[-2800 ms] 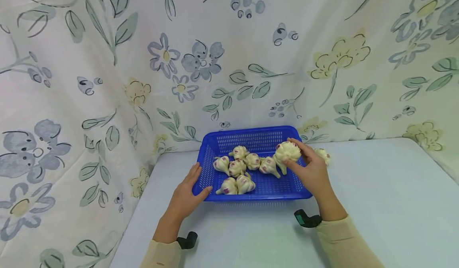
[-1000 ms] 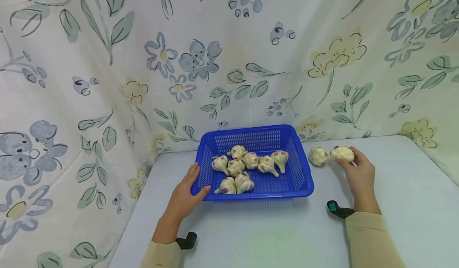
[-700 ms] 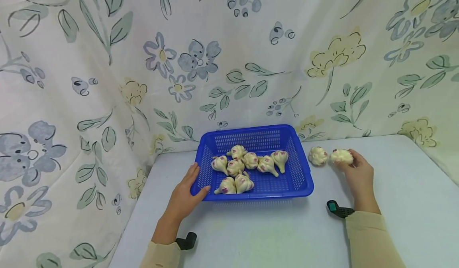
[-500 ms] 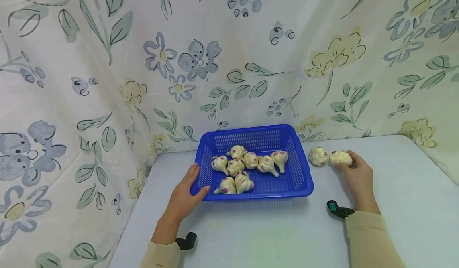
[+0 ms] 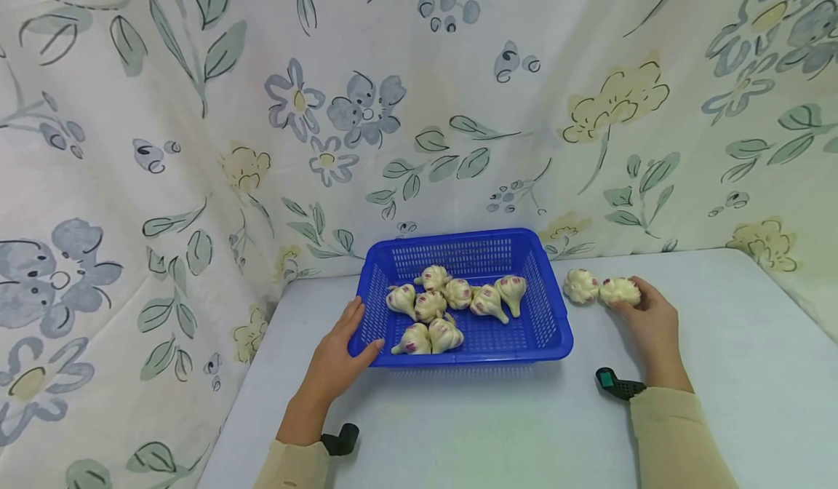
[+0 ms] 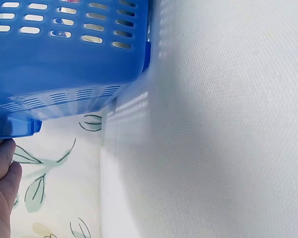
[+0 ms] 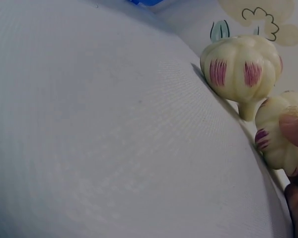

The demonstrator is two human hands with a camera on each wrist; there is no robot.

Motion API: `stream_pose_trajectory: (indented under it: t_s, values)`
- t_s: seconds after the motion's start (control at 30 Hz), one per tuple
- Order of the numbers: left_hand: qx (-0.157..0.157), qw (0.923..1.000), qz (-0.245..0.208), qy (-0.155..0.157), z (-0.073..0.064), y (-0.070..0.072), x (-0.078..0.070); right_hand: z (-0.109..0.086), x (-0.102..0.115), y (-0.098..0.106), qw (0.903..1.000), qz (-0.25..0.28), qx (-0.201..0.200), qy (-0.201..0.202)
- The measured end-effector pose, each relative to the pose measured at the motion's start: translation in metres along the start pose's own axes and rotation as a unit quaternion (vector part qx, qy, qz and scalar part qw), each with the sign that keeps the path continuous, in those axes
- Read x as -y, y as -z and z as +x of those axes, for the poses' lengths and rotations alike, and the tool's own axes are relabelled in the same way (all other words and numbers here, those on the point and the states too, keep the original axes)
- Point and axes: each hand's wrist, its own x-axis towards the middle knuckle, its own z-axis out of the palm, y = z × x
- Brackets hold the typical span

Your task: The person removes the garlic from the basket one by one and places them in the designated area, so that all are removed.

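Observation:
A blue plastic basket (image 5: 504,354) with slotted walls holds several garlic bulbs (image 5: 430,305), cream with purple marks. My left hand (image 5: 335,354) rests at its near left corner, fingers along the left rim and thumb at the front rim. In the left wrist view, fingers (image 6: 7,178) show by the rim. To the right of the basket, my right hand (image 5: 655,325) pinches a garlic bulb (image 5: 619,292) between thumb and fingers. Beside it a second garlic bulb (image 5: 580,286) sits on the table; in the right wrist view that garlic bulb (image 7: 242,69) stands with its stem downward.
The table (image 5: 484,431) has a white cover. A floral curtain (image 5: 419,110) hangs behind it and along the left side. Black wrist cameras sit at both wrists.
My right hand has carried a garlic bulb out of the basket to the table on the right. Lately it has edged left and slightly down toward the other bulb. The left hand stays put.

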Motion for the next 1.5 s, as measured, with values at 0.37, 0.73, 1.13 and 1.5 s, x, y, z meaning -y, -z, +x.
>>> stream_pose_trajectory:
  t_s: [0.37, 0.73, 1.13, 1.5]
  values:
    - [-0.006, 0.9999, -0.007, -0.007, 0.0006, 0.0003, 0.0007, 0.0019, 0.0005, -0.0002, 1.0, -0.001, -0.002, 0.003]
    - [-0.007, 1.0, -0.003, -0.006, 0.0007, -0.0009, 0.0024, 0.0046, 0.0019, -0.0001, 0.9993, 0.026, -0.002, -0.025]
    - [-0.004, 1.0, -0.001, -0.002, 0.0007, -0.0016, 0.0026, 0.0036, 0.0045, -0.0009, 0.9986, 0.035, -0.003, -0.04]
    - [0.0, 1.0, 0.003, 0.001, 0.0007, -0.0016, 0.0024, 0.0019, 0.0049, -0.0004, 0.9992, 0.019, -0.004, -0.034]
